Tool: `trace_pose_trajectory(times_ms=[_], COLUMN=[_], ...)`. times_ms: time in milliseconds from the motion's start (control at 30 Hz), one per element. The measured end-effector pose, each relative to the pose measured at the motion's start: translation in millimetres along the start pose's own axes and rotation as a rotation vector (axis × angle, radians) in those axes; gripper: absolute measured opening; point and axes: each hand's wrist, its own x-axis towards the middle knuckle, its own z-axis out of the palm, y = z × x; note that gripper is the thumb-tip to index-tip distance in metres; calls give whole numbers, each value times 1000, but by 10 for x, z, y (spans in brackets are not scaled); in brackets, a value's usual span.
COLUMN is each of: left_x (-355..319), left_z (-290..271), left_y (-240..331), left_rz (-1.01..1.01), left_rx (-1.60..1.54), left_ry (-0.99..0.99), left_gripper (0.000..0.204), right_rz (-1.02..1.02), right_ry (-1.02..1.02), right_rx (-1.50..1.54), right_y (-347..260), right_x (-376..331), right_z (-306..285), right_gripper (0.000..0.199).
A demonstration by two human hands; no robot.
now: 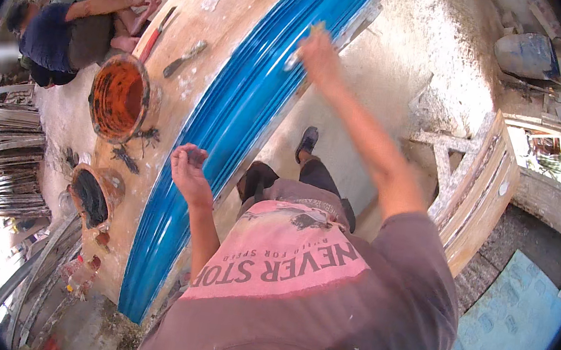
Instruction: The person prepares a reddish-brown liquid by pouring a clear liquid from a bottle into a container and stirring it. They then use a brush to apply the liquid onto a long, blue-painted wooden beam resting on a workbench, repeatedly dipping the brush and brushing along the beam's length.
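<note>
A long, curved, glossy blue ribbed mould (232, 115) runs along the edge of the board in front of me. Toward its far end, my right hand (318, 57) is closed round a small brush-like tool (318, 26); a yellowish end sticks out above the fist, and a pale part shows beside it over the blue ribs. The motion blurs its details. My left hand (190, 178) is raised over the near part of the mould, its fingers curled. Something dark shows at those fingers, but I cannot make out what it is.
On the pale board (185, 103) stand an orange-lined bucket (119, 98) and a tub with dark contents (91, 197). A scraper (184, 59) and a red-handled tool (156, 35) lie near them. Another person (70, 30) crouches far left. A wooden frame (473, 195) stands right.
</note>
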Motion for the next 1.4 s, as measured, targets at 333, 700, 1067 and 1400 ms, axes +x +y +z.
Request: trace_pose_trajectory(times_ms=[333,700,1067,1400], left_x=[615,1535,1729,1336], left_z=[1176,2434,3176,4530], left_y=[-221,-491,-700,-798], left_rz=[75,39,12,47], left_rx=[100,-120,-101,-115], left_ry=[18,100,238,198], left_gripper=[18,16,18,21], right_rz=[315,245,323,170], right_ry=[-540,-63,-473,-43], right_rx=[1347,232,1393,563], right_y=[-156,3449,2334,5294], right_x=[-276,1503,750,2635], right_z=[-545,1170,596,1889], right_gripper=[20,23,22,18])
